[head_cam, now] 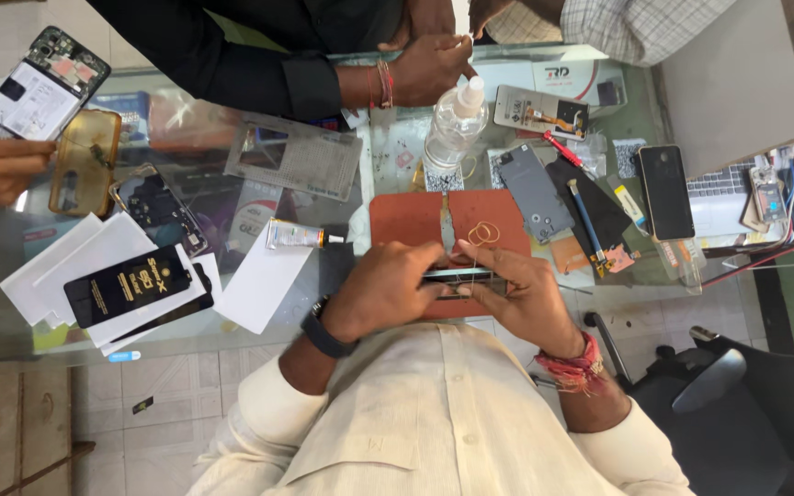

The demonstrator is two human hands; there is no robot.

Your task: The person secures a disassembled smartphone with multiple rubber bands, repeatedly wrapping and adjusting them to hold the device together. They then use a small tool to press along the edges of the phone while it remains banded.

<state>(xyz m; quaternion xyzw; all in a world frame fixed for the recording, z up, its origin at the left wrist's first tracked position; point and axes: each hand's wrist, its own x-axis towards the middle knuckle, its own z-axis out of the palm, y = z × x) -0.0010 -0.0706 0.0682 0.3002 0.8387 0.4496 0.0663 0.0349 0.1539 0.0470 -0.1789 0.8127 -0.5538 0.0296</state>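
Rust-red mat (415, 220) on the glass table (11, 266) is lying under the slim phone frame (457, 276) I am gripping edge-on. My left hand (383, 289) and right hand (526, 298) are both closing fingers around it, just below two rubber bands (483, 232).

- The person wears a cream, off-white shirt (434, 413) with a buttoned front placket and long sleeves.
- Both sleeves are rolled or pushed up, bunching in soft folds at the near left and near right of the view.
- A dark wristwatch (326, 332) with a black strap circles one wrist.
- A bundle of red and pink thread bands (573, 367), frayed at the ends, wraps the other wrist.
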